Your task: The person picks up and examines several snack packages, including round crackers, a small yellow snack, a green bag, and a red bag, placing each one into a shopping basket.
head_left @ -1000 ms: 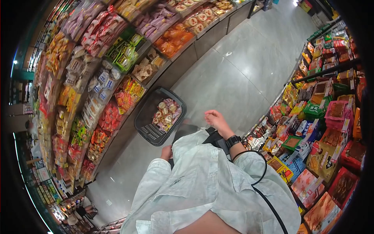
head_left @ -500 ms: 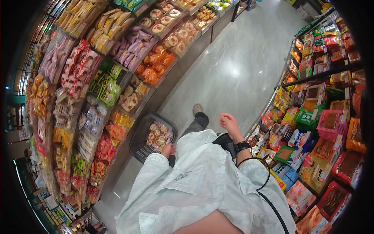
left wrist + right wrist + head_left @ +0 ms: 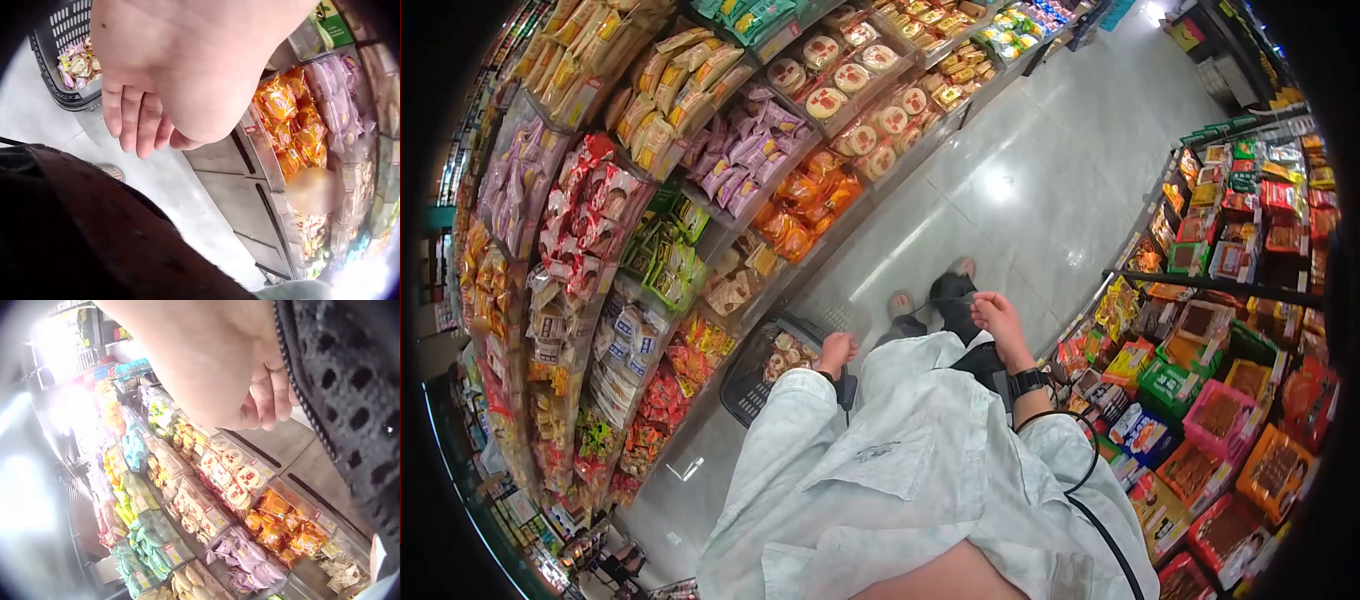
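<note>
Aisle (image 3: 985, 195) passable between shelves (image 3: 880, 200); basket (image 3: 746, 397) obstructs left

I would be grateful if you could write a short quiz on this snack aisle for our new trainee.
1. What does the dark basket hold?
A. Drink bottles
B. Wrapped snacks
C. Loose vegetables

2. True or false: the fingers of the person's left hand are off the rim of the basket.

3. Fill in the colour: the band on the wrist of the right hand is ____.

Key: 1. B; 2. True; 3. Black
</note>
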The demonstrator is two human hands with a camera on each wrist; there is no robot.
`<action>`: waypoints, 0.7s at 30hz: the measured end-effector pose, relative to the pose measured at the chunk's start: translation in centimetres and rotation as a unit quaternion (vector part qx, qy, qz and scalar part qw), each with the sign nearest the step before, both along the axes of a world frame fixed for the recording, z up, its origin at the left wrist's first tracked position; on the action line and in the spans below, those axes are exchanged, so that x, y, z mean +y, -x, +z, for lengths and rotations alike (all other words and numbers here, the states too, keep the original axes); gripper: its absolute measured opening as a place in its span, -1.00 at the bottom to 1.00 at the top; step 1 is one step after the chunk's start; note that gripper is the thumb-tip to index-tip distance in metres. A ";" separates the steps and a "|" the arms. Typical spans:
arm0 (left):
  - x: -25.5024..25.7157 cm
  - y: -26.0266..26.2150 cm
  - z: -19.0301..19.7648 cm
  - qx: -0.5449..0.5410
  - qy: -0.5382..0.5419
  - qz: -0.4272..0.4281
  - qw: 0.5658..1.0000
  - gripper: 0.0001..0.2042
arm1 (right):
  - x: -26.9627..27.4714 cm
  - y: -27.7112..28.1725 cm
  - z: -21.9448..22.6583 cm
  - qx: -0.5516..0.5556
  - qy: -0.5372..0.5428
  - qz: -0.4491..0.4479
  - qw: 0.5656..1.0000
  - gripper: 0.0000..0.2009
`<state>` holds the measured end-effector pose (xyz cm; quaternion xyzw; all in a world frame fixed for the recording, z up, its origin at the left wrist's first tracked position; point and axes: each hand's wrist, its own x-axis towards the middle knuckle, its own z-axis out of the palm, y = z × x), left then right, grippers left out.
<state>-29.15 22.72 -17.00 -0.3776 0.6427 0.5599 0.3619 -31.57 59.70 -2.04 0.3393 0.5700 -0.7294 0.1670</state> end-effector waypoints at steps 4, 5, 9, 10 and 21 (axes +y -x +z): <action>-0.8 0.1 -3.2 -0.060 -0.002 0.038 0.997 -0.81 | 2.7 7.9 -1.8 0.017 0.041 0.014 0.999 -0.85; -1.5 -0.1 -4.1 -0.076 -0.012 0.051 0.996 -0.80 | 3.3 10.2 -1.6 0.013 0.042 0.020 0.999 -0.85; 1.0 4.3 0.7 -0.072 0.049 0.081 0.993 -0.82 | 3.9 18.5 0.8 0.037 0.047 0.081 0.995 -0.85; 1.6 6.1 1.3 -0.042 0.051 0.083 0.994 -0.83 | 4.4 20.3 1.1 0.051 0.044 0.108 0.992 -0.85; 10.8 36.6 14.3 0.404 0.243 -0.133 0.872 -0.81 | 6.7 29.9 -1.6 0.009 0.069 0.094 0.993 -0.85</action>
